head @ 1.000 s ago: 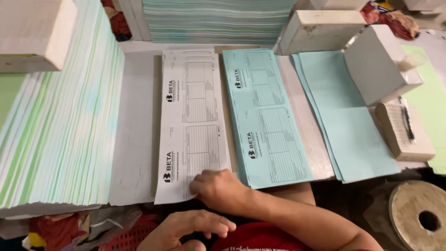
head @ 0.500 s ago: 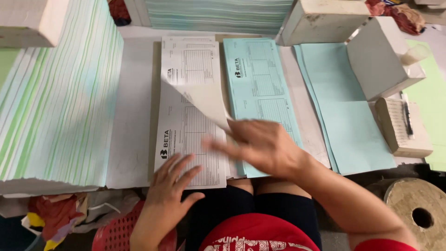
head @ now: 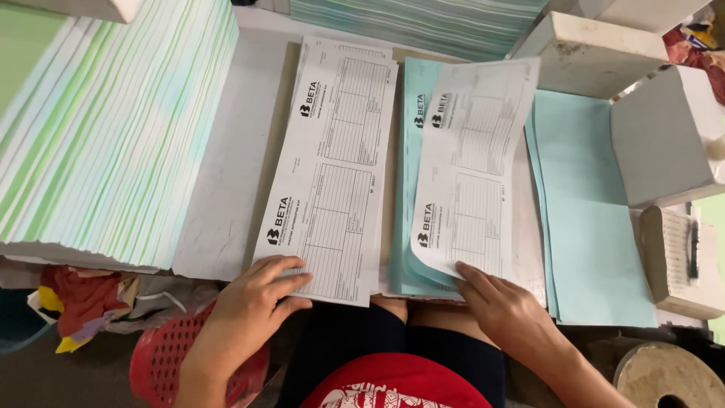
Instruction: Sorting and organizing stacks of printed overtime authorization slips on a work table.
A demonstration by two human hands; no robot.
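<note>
From the head view, we rest our left hand point(head: 253, 298) flat on the near end of the stack of white printed forms point(head: 332, 170), fingers point(head: 291, 264) spread and loose, pressing on the paper rather than clutching it. This stack lies lengthwise on the pale tabletop point(head: 226, 159), slightly tilted, its far end reaching toward the back.

Our right hand point(head: 506, 310) holds one loose white form point(head: 472, 166) by its near edge, fingers extended over the sheet and lightly pinching it. The sheet lies curled over the stack of light-blue printed forms point(head: 408, 151), covering most of it; the blue edge shows along the left side and at the near end.

To the right we see a pile of plain blue sheets point(head: 589, 219), just beside the blue forms. At the left stands a tall slanted block of green and white paper point(head: 113, 128). More stacked paper point(head: 415, 19) sits at the back. Grey blocks point(head: 664, 132) lie at the far right, and a red plastic basket point(head: 162, 359) sits below the tabletop near our left wrist.
</note>
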